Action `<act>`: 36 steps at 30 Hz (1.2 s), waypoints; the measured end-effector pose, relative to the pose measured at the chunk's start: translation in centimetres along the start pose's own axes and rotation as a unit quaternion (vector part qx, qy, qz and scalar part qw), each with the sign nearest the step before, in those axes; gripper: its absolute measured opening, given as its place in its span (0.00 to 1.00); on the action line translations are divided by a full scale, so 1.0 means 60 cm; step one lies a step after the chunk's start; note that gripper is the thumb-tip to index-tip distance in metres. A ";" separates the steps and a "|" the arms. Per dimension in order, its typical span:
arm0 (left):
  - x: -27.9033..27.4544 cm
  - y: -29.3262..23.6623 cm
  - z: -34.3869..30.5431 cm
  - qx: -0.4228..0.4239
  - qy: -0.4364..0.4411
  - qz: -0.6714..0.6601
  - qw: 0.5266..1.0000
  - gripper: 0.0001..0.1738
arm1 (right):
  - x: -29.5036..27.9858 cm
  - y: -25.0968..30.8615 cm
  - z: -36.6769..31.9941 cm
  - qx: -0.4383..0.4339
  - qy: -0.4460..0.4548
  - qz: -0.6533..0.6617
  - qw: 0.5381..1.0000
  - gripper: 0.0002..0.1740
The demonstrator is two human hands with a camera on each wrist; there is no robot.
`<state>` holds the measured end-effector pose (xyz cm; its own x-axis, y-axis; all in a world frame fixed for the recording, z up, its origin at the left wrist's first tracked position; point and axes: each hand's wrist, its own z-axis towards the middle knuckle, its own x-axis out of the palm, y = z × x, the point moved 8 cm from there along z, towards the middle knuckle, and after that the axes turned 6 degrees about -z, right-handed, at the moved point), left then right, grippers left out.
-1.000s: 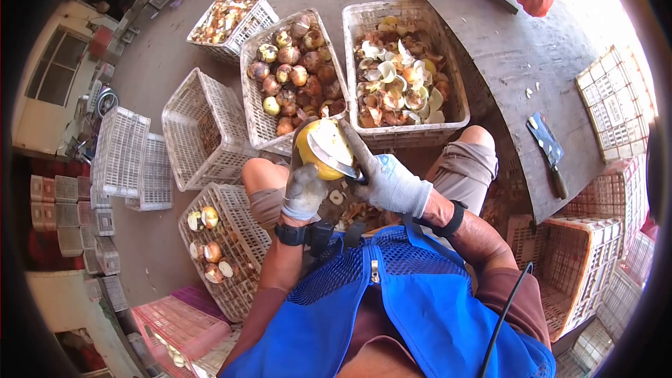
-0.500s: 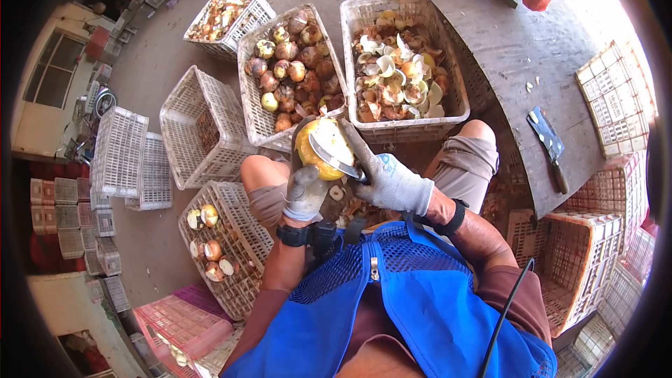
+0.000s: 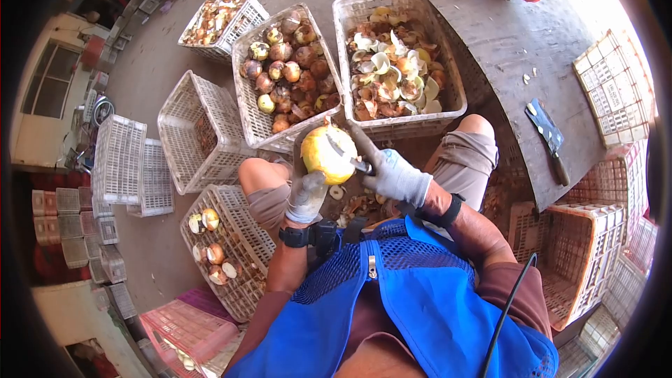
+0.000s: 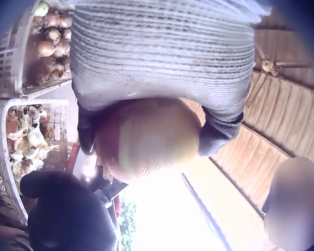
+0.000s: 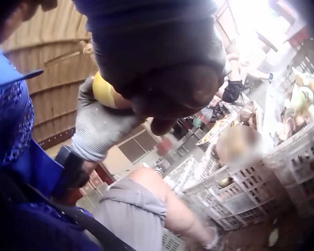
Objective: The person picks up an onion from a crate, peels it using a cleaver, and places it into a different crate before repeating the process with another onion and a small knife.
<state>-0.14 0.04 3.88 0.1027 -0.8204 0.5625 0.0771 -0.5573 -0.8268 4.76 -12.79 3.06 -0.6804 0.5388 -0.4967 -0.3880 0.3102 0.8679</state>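
Observation:
My gloved left hand (image 3: 306,197) grips a large, partly peeled yellow onion (image 3: 320,157) from its left and underside, above my lap. In the left wrist view, thumb and fingers wrap both sides of the onion (image 4: 157,138). My gloved right hand (image 3: 397,176) holds a small knife (image 3: 363,166) by its dark handle, the blade lying against the onion's pale, stripped side. The right fingers reach along the onion's far right edge. In the right wrist view, the dark right glove (image 5: 167,78) hides the knife and much of the onion (image 5: 102,91).
Ahead stand a crate of unpeeled onions (image 3: 241,108) and a crate of skins (image 3: 458,106). At left are an upturned-looking crate holding cut onions (image 3: 255,238) and a tilted crate (image 3: 175,122). A cleaver (image 3: 546,129) lies on the dark table (image 3: 490,49) at right.
The onion has turned in my left hand, showing more yellow surface toward the camera. The knife blade has shifted to the onion's upper right, and my right hand has moved slightly right.

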 end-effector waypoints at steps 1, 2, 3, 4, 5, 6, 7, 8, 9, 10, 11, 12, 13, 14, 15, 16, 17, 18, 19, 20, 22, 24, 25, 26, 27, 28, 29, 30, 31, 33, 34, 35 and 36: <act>0.005 -0.003 0.002 0.027 0.020 0.034 0.999 0.51 | -0.011 -0.006 -0.001 0.070 0.042 -0.010 0.997 0.55; 0.012 -0.007 0.004 0.057 0.040 0.066 0.995 0.51 | -0.016 -0.004 0.004 0.036 0.014 -0.010 0.999 0.55; 0.006 -0.001 0.003 0.038 0.007 0.016 0.999 0.49 | -0.013 -0.007 0.008 0.002 -0.012 -0.010 1.000 0.55; 0.005 0.001 -0.002 0.013 -0.009 -0.029 0.999 0.49 | -0.014 0.002 0.009 -0.032 -0.038 -0.008 0.999 0.55; 0.009 0.000 -0.005 -0.011 -0.025 -0.074 0.997 0.49 | -0.015 -0.016 0.011 0.071 0.020 0.038 0.997 0.54; 0.011 0.001 -0.005 -0.032 -0.040 -0.118 0.992 0.49 | -0.023 -0.035 0.016 0.095 0.001 0.081 0.992 0.54; 0.016 0.001 -0.003 -0.032 -0.030 -0.135 0.990 0.49 | -0.030 -0.055 0.024 0.112 -0.008 0.031 0.993 0.54; 0.020 0.000 -0.001 -0.038 -0.014 -0.152 0.988 0.49 | -0.035 -0.072 0.028 0.129 -0.016 -0.018 0.991 0.54; 0.022 -0.003 0.000 -0.044 0.001 -0.169 0.985 0.49 | -0.040 -0.077 0.025 0.107 -0.027 -0.025 0.994 0.49; 0.023 -0.003 -0.001 -0.051 0.013 -0.186 0.981 0.49 | -0.049 -0.068 0.026 0.064 -0.046 -0.038 0.996 0.48; 0.020 -0.002 -0.002 -0.056 0.010 -0.186 0.981 0.50 | -0.058 -0.060 0.028 0.022 -0.065 -0.051 0.996 0.46; 0.015 0.000 0.000 -0.061 0.008 -0.186 0.981 0.50 | -0.068 -0.050 0.030 -0.020 -0.086 -0.064 0.994 0.44; 0.012 0.003 0.002 -0.066 0.007 -0.186 0.980 0.51 | -0.074 -0.044 0.030 0.019 -0.047 -0.079 0.996 0.39; 0.009 0.005 0.003 -0.062 0.001 -0.194 0.979 0.51 | -0.073 -0.048 0.030 0.049 -0.010 -0.148 0.988 0.39; 0.006 0.006 0.004 -0.058 -0.005 -0.202 0.978 0.51 | -0.072 -0.056 0.030 0.079 0.026 -0.216 0.973 0.38; 0.006 0.005 0.007 -0.054 -0.010 -0.210 0.976 0.51 | -0.070 -0.065 0.029 0.109 0.061 -0.283 0.951 0.37; 0.010 0.002 0.010 -0.051 -0.006 -0.212 0.976 0.51 | -0.072 -0.075 0.029 0.112 0.047 -0.261 0.958 0.38; 0.015 -0.002 0.014 -0.046 -0.005 -0.216 0.975 0.51 | -0.084 -0.058 0.032 0.052 -0.006 -0.222 0.974 0.39; 0.017 -0.003 0.011 -0.043 -0.006 -0.220 0.975 0.51 | -0.094 -0.038 0.028 -0.007 -0.057 -0.180 0.982 0.40; 0.005 0.002 0.008 -0.037 -0.020 -0.219 0.975 0.51 | -0.103 -0.016 0.021 -0.064 -0.107 -0.135 0.983 0.41; -0.022 0.011 0.008 -0.026 -0.044 -0.213 0.976 0.50 | -0.108 0.023 0.010 -0.092 -0.112 -0.181 0.973 0.47; -0.015 0.009 0.002 -0.039 -0.053 -0.214 0.975 0.48 | -0.091 0.052 0.004 -0.060 -0.044 -0.174 0.982 0.49; -0.013 0.008 -0.001 -0.045 -0.057 -0.214 0.974 0.47 | -0.074 0.062 0.002 -0.070 -0.022 -0.169 0.983 0.53; -0.015 0.010 -0.002 -0.049 -0.058 -0.216 0.973 0.47 | -0.051 0.055 0.002 -0.071 -0.007 -0.161 0.984 0.54; -0.018 0.013 -0.004 -0.053 -0.058 -0.219 0.973 0.47 | -0.039 0.059 0.002 -0.068 0.000 -0.164 0.984 0.55; -0.020 0.016 -0.006 -0.057 -0.058 -0.222 0.972 0.47 | -0.031 0.062 0.004 -0.066 0.007 -0.166 0.984 0.55; -0.020 0.017 -0.008 -0.058 -0.059 -0.218 0.972 0.46 | -0.025 0.057 0.008 -0.054 0.013 -0.172 0.983 0.56; -0.020 0.017 -0.010 -0.059 -0.059 -0.213 0.974 0.46 | -0.019 0.051 0.011 -0.043 0.019 -0.178 0.983 0.56; -0.021 0.015 -0.011 -0.060 -0.059 -0.208 0.975 0.46 | -0.015 0.048 0.014 -0.033 0.024 -0.184 0.982 0.57; -0.032 0.018 -0.015 -0.065 -0.065 -0.200 0.976 0.46 | -0.015 0.048 0.016 -0.038 0.029 -0.198 0.979 0.57; -0.036 0.019 -0.016 -0.068 -0.067 -0.197 0.976 0.46 | -0.017 0.046 0.017 -0.040 0.031 -0.205 0.978 0.57; -0.035 0.017 -0.015 -0.066 -0.059 -0.192 0.977 0.46 | -0.017 0.036 0.018 -0.058 0.007 -0.206 0.977 0.56; -0.033 0.015 -0.013 -0.064 -0.051 -0.189 0.979 0.47 | -0.012 0.013 0.021 -0.076 -0.016 -0.208 0.975 0.56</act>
<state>-1.04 1.08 1.99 0.1904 -0.5397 0.8200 0.0038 -0.8349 -0.5504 5.72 -11.93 4.07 -0.4248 0.4162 -0.8039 -0.7158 0.3892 0.5798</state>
